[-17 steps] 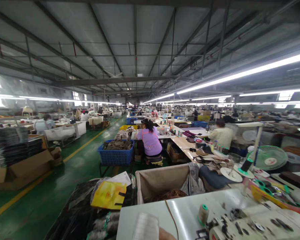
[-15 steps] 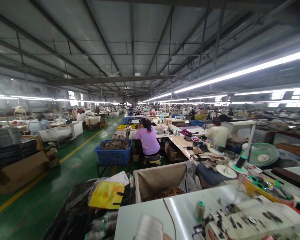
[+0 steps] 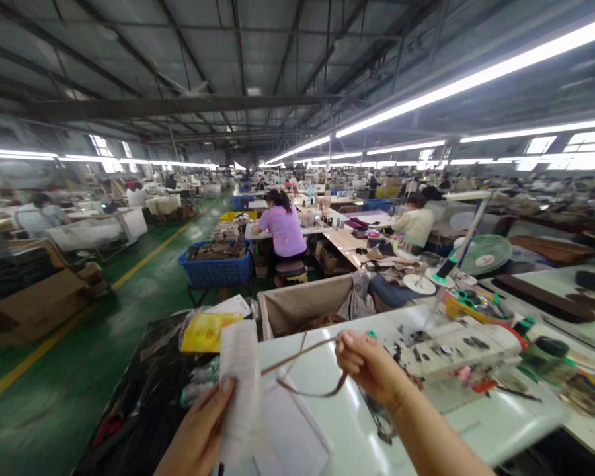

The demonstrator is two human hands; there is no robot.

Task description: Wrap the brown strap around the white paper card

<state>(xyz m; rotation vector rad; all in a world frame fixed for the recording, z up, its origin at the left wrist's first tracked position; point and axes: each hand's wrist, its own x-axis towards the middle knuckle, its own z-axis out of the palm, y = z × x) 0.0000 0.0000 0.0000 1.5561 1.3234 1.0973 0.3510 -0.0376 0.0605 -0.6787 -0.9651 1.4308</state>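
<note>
My left hand [image 3: 201, 423] is closed on a whitish flat bundle [image 3: 241, 390] held upright over the table's left edge. Blur hides whether the bundle is cloth or paper. Above the middle of the table, the closed fingers of my right hand [image 3: 364, 362] pinch a thin brown strip [image 3: 322, 395]. It loops below the hand and stretches left towards the bundle; its far end is hidden there. White sheets [image 3: 292, 430] lie on the pale tabletop [image 3: 344, 430] under the bundle. To the right of my right hand stands a sewing machine [image 3: 461, 350].
Behind the table is a beige fabric bin [image 3: 302, 304] with brown strips inside. Left of it lie a yellow bag [image 3: 208, 330] and dark wrapped material [image 3: 143, 383]. A thread stand [image 3: 469, 231], a green fan [image 3: 486, 254] and a tool tray [image 3: 476, 304] stand right. A seated co-worker [image 3: 283, 228] is ahead.
Both hands have risen into view, the left with the whitish bundle, the right with the brown strip lifted off the table. The camera has tilted down.
</note>
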